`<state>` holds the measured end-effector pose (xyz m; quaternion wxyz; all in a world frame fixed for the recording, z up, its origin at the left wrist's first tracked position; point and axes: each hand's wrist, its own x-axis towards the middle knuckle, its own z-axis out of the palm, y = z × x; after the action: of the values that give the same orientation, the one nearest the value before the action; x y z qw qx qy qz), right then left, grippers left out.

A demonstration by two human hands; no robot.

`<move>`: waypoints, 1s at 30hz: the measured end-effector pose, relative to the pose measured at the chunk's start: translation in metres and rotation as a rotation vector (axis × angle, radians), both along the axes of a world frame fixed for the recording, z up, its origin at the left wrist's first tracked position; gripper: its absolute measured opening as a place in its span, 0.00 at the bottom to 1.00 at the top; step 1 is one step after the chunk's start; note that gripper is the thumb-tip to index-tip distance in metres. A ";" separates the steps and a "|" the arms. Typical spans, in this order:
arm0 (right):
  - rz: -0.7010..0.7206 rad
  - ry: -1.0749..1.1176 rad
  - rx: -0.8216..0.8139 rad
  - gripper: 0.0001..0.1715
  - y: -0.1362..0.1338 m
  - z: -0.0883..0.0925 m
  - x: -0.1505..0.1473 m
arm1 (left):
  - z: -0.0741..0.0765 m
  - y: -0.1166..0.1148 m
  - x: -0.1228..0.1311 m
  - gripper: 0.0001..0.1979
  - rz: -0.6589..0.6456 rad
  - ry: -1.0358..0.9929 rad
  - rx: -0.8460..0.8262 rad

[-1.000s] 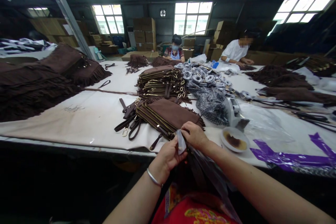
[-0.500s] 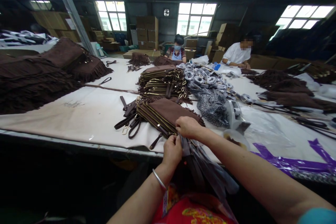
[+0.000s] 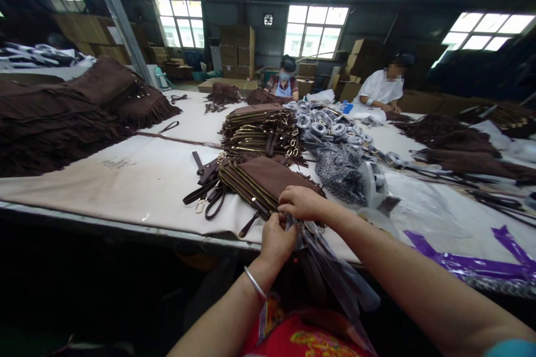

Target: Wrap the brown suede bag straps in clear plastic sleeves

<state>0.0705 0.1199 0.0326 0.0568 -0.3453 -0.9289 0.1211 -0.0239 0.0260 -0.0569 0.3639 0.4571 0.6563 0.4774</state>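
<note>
Grey plastic-wrapped strips (image 3: pixel 335 270) hung over the near edge of the table (image 3: pixel 167 195), in front of red clothing (image 3: pixel 310 332). The left hand (image 3: pixel 278 240) pinched their upper end. The right hand (image 3: pixel 304 203) met it there with fingers bent; whether it gripped anything could not be determined. Just beyond the hands lay a stack of brown pouches (image 3: pixel 276 175), wrist loops toward the left. Behind stood a taller pouch stack (image 3: pixel 255 134), with wrapped coils (image 3: pixel 322 122) at its right. Two co-workers, one in a blue apron (image 3: pixel 285 89), one in white (image 3: pixel 379 89), were across the table.
</note>
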 end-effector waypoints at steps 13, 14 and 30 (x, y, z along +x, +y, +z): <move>-0.334 -0.121 0.039 0.11 0.001 -0.014 -0.019 | 0.036 -0.007 -0.014 0.09 -0.137 0.587 0.004; -0.352 -0.108 0.024 0.11 0.003 -0.016 -0.018 | 0.040 -0.007 -0.017 0.08 -0.153 0.619 0.016; -0.290 0.494 -0.072 0.09 -0.027 -0.044 0.029 | 0.047 0.027 -0.062 0.05 -0.323 -0.396 -0.362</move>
<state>0.0991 0.0933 -0.0116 0.2860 -0.4363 -0.8229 0.2251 -0.0859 0.0533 -0.0100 0.6312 0.3814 0.5659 0.3687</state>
